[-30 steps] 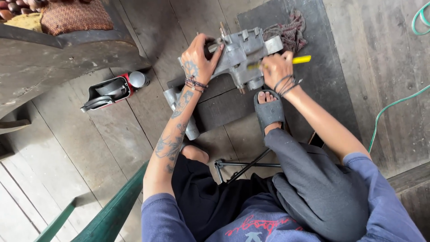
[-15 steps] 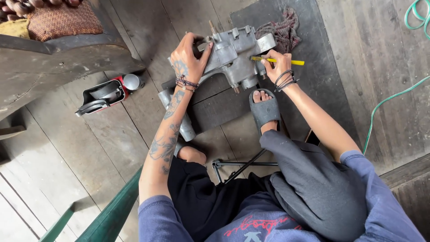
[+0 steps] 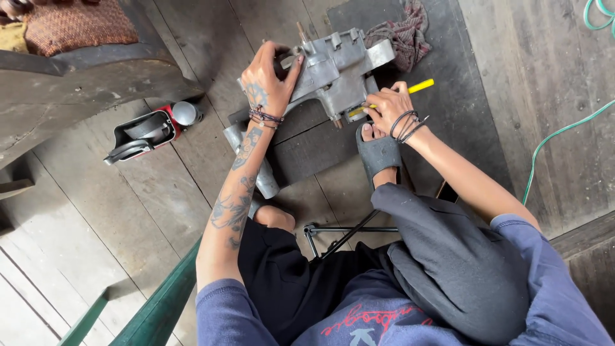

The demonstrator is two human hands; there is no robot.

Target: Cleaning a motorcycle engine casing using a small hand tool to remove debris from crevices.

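Note:
A grey cast-metal engine casing [image 3: 336, 70] lies on a dark mat [image 3: 461, 128] on the wooden floor in front of me. My left hand [image 3: 269, 80] grips the casing's left end. My right hand [image 3: 387, 106] holds a yellow-handled tool [image 3: 419, 86] with its tip against the casing's right underside. My foot in a dark sandal [image 3: 378, 154] rests on the mat just below the right hand.
A crumpled reddish rag [image 3: 407, 32] lies behind the casing. A red and black container [image 3: 150, 131] sits to the left, a grey metal tube [image 3: 256, 166] by my left forearm. A green hose [image 3: 564, 128] runs at right. A dark wooden bench [image 3: 83, 77] stands upper left.
The view has shifted a little, so casing and hands sit slightly lower in frame. My right hand has brought the yellow tool's tip down under the casing's right side.

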